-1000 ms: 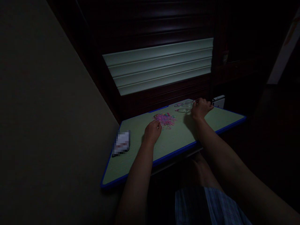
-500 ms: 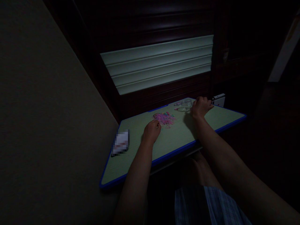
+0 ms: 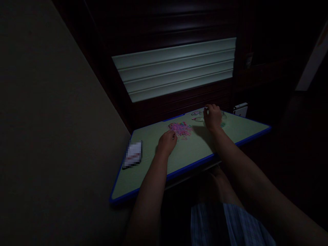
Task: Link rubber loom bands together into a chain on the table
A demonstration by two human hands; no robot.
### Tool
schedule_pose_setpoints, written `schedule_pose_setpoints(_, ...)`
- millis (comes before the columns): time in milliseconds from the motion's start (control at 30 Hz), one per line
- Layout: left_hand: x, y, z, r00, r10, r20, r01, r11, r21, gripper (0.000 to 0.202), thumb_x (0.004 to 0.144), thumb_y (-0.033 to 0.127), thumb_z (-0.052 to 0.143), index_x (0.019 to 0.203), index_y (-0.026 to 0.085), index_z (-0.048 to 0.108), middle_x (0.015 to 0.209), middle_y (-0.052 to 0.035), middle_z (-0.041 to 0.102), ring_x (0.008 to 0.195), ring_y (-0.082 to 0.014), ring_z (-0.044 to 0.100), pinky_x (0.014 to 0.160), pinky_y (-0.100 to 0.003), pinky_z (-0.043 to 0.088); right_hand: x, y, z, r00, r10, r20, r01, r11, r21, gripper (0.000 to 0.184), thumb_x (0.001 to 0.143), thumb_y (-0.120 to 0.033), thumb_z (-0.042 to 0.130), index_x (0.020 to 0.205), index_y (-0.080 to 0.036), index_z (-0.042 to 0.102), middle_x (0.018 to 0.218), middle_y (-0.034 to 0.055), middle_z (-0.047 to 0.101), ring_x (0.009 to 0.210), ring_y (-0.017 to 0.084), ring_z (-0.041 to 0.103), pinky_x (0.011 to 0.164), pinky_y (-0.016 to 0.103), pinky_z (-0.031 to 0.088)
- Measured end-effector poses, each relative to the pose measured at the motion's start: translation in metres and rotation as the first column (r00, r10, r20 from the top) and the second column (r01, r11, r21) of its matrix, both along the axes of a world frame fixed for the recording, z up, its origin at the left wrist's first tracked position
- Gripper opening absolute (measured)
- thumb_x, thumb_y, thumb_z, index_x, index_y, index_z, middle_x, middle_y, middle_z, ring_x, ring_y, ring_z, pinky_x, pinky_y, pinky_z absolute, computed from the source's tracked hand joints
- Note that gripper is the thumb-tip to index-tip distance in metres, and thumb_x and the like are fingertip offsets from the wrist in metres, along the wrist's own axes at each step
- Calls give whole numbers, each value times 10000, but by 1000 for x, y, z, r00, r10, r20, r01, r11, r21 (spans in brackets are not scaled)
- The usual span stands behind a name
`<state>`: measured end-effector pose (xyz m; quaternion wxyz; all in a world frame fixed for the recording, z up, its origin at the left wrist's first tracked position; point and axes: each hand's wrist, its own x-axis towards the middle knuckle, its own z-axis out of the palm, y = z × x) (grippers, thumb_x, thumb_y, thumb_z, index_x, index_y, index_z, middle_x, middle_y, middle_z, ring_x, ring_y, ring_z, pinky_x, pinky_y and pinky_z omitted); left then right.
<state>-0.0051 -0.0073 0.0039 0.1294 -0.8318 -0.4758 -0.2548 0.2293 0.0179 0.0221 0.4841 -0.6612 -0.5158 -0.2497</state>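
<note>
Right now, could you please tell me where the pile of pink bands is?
In the head view, the pile of pink bands lies on the green table, just beyond the left hand and left of the right hand.

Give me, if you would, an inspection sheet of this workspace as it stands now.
Surface: green tabletop with a blue edge, dimly lit.
Job's things: heap of small loops, mostly pink, near the middle; clear containers at the far side.
Clutter: flat dark item at the left end; white box past the far right corner.
Grippers: left hand curled at the heap's near edge; right hand over the clear containers; too dark to tell what either grips.
Cables: nothing seen.
Surroundings: pale wall on the left; slatted shutter behind; checked shorts below.
</note>
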Motion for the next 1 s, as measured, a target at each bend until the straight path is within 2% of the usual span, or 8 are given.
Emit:
schedule_pose_setpoints(167, 0, 1, -1, 1000, -4, -9, 4, 1000, 14, 208, 801, 212, 372, 768, 169, 573, 791, -54, 587, 736, -140, 530, 663, -237, 375, -9, 1, -1, 984, 175, -22, -176, 984, -42, 253, 800, -198, 363, 928, -156, 578, 888, 103, 581, 812, 193, 494, 687, 284, 329)
schedule_pose_setpoints(300, 0, 2, -2, 1000, 2, 2, -2, 1000, 2, 209, 802, 223, 377, 788, 172, 579, 811, -60, 593, 748, -144, 534, 663, -238, 375, -22, 5, -5, 938, 326, -117, -335, 939, -72, 242, 784, -235, 396, 919, -165, 583, 843, 80, 603, 745, 172, 519, 667, 273, 343)
schedule_pose_setpoints(367, 0, 2, -1, 1000, -1, -2, 1, 1000, 3, 210, 803, 226, 376, 792, 171, 578, 819, -60, 595, 755, -146, 534, 669, -239, 376, -29, 9, -8, 889, 424, -171, -443, 892, -90, 254, 776, -269, 412, 924, -164, 590, 805, 67, 612, 696, 158, 523, 650, 265, 352)
schedule_pose_setpoints(500, 1, 1, 1, 999, 18, -27, -18, 999, -26, 210, 805, 228, 378, 798, 168, 579, 832, -58, 600, 763, -142, 536, 674, -233, 377, -47, 16, -18, 771, 615, -166, -636, 736, -230, 226, 723, -267, 476, 850, -157, 628, 772, 45, 625, 661, 128, 526, 611, 228, 358)
schedule_pose_setpoints(600, 2, -1, 2, 999, 37, -28, -38, 998, -42, 218, 813, 236, 376, 811, 163, 582, 859, -64, 604, 781, -140, 540, 689, -230, 381, -57, 15, -22, 728, 670, -146, -676, 666, -316, 220, 715, -250, 473, 817, -148, 639, 752, 32, 634, 640, 109, 526, 580, 204, 346)
schedule_pose_setpoints(767, 3, -3, 3, 998, 50, -39, -52, 997, -53, 221, 815, 242, 376, 824, 163, 583, 867, -66, 607, 792, -142, 542, 689, -230, 384, -63, 5, -22, 669, 737, -90, -683, 562, -466, 223, 692, -315, 526, 756, -141, 648, 701, 30, 637, 607, 102, 521, 551, 195, 331)
schedule_pose_setpoints(900, 3, -2, 4, 998, 44, -49, -46, 998, -39, 227, 815, 238, 368, 821, 163, 582, 870, -63, 607, 784, -141, 541, 680, -232, 384, -63, 1, -21, 688, 724, -48, -614, 546, -570, 244, 696, -343, 535, 758, -143, 660, 714, 39, 648, 606, 101, 525, 559, 196, 328)
schedule_pose_setpoints(1000, 3, -2, 3, 998, 41, -42, -42, 999, -22, 226, 813, 234, 364, 818, 161, 578, 869, -62, 606, 784, -142, 540, 685, -235, 383, -62, 0, -19, 724, 690, 9, -533, 568, -627, 276, 715, -374, 517, 780, -153, 669, 747, 46, 655, 627, 107, 536, 541, 200, 309)
